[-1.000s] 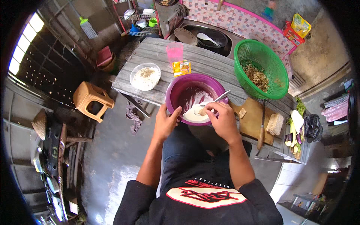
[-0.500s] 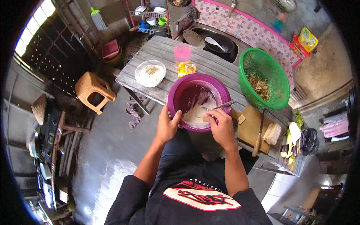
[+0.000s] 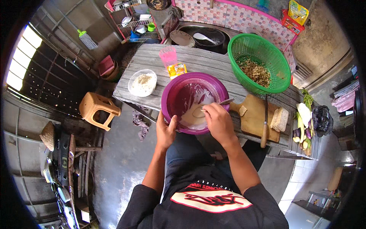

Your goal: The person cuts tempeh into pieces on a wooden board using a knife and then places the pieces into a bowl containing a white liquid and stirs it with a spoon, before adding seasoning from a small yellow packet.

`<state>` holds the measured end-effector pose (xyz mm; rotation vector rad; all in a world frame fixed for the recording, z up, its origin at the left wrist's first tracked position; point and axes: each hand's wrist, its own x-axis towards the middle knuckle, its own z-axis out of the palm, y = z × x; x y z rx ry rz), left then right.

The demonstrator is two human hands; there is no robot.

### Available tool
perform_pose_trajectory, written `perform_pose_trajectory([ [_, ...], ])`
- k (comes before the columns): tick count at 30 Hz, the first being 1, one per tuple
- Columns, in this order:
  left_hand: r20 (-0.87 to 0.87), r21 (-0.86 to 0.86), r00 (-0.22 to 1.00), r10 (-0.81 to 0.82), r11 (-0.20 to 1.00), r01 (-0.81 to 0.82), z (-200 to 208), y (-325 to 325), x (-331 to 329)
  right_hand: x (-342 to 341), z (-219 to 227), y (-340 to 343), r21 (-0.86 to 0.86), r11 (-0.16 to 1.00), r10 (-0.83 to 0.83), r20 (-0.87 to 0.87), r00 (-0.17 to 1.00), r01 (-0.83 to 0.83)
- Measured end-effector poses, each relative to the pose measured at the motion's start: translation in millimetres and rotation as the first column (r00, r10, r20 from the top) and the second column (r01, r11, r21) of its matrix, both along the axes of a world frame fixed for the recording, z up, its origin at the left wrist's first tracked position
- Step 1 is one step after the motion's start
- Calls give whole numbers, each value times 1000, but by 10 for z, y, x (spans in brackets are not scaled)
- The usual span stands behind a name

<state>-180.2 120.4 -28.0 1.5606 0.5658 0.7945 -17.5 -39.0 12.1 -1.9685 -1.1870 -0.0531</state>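
Observation:
My left hand (image 3: 166, 131) holds the near left rim of a purple bowl (image 3: 166, 97), its thumb over the edge. Pale, wet batter (image 3: 194, 119) lies in the bowl and streaks its wall. Over the bowl's right side is my right hand (image 3: 219, 121), fingers pinched together just above the batter. A small pale bit shows at the fingertips, but what they grip is mostly hidden. A metal spoon (image 3: 227, 101) rests in the batter, its handle passing behind that hand and over the right rim.
Right of the bowl, a cutting board (image 3: 249, 118) carries a knife (image 3: 264, 131), a tempeh block (image 3: 279, 119) and a small slice (image 3: 243, 110). Beyond stands a green basket (image 3: 282, 72) of brown crumbly food. A flour bowl (image 3: 143, 83), yellow sachets (image 3: 177, 70) and a pink cup (image 3: 168, 56) stand left.
My right hand has moved farther into the bowl, toward the spoon's neck. The beige slice seen in its fingers before is now largely out of sight. My left hand keeps its hold.

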Motion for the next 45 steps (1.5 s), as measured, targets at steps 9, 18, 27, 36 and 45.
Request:
perform_pose_trajectory([
  [9, -40, -26, 999, -10, 1000, 9, -6, 32, -43, 200, 13, 238, -58, 908, 405, -129, 905, -415],
  [18, -29, 11, 1000, -1, 1000, 1, 1, 33, -32, 176, 22, 329, -165, 867, 474, -23, 880, -471],
  [27, -40, -80, 999, 13, 997, -16, -39, 7, -82, 224, 53, -447, 203, 846, -425, -301, 854, 492],
  [36, -51, -68, 999, 3, 998, -7, -16, 27, -63, 425, -47, -397, 306, 905, 10, -709, 705, 295],
  [45, -64, 23, 998, 20, 1000, -19, 60, -4, -61, 295, -187, -254, 275, 846, -223, -595, 773, 456],
])
